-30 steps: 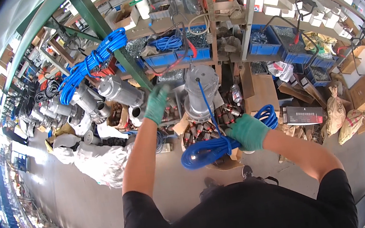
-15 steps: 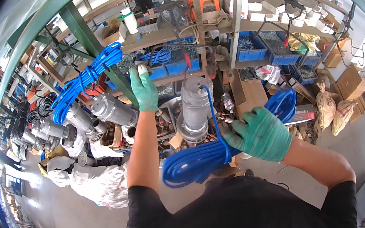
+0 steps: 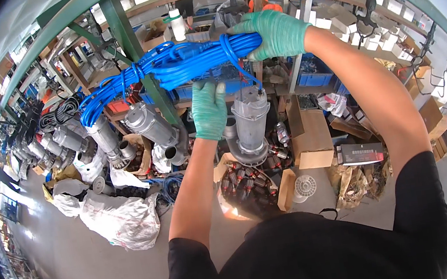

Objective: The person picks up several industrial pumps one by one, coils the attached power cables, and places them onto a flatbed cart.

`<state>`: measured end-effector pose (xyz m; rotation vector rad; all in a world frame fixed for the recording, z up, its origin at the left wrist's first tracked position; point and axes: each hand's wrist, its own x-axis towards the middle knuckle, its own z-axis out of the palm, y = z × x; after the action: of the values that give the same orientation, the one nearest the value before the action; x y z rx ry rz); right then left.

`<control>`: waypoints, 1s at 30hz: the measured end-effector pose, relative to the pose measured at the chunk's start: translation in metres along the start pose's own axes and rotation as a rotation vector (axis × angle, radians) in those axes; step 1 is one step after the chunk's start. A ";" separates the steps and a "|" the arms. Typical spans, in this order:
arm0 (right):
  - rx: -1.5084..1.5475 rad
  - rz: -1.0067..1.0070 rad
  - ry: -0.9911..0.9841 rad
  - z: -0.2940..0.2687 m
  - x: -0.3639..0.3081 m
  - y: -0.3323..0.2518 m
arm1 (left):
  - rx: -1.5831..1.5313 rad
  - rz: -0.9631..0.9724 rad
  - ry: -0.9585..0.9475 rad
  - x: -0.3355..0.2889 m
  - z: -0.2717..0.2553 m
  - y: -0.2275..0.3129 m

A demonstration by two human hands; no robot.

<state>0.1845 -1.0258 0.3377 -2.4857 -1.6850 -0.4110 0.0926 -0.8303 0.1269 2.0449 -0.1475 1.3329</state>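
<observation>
A thick coil of blue cable [image 3: 190, 70] is raised at chest height in front of me. My right hand [image 3: 276, 33], in a green glove, is closed round its right end. My left hand [image 3: 209, 110], also gloved in green, is just below the coil with fingers pointing up and a gap between fingertips; whether it touches the cable is unclear. A grey metal pump [image 3: 252, 120] hangs beyond my hands, the blue cable running down to its top. Another blue cable bundle [image 3: 104, 96] hangs at the left, overlapping the held coil's end.
More grey pumps [image 3: 146, 125] hang in a row to the left. Below stands a box of dark and red small parts [image 3: 247, 188]. Blue bins [image 3: 315, 76] fill the shelf behind. A green post [image 3: 123, 27] rises at left; white sacks [image 3: 117, 219] lie on the floor.
My right hand has lifted the blue coil from low at my front up and forward, beside the hanging bundle. My left hand has shifted right and slightly down.
</observation>
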 end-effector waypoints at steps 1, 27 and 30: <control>0.149 0.054 -0.063 0.003 0.006 0.010 | 0.006 -0.055 -0.035 0.001 0.000 -0.002; 0.092 0.146 -0.642 0.048 0.048 0.044 | -0.265 -1.246 -0.011 -0.354 -0.122 -0.020; -0.088 0.006 -0.360 0.035 0.024 0.012 | 0.075 -1.512 0.079 -0.521 -0.179 0.015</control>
<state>0.2090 -1.0008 0.3119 -2.7611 -1.8121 -0.0357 -0.2957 -0.8706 -0.2625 1.4131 1.2361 0.3942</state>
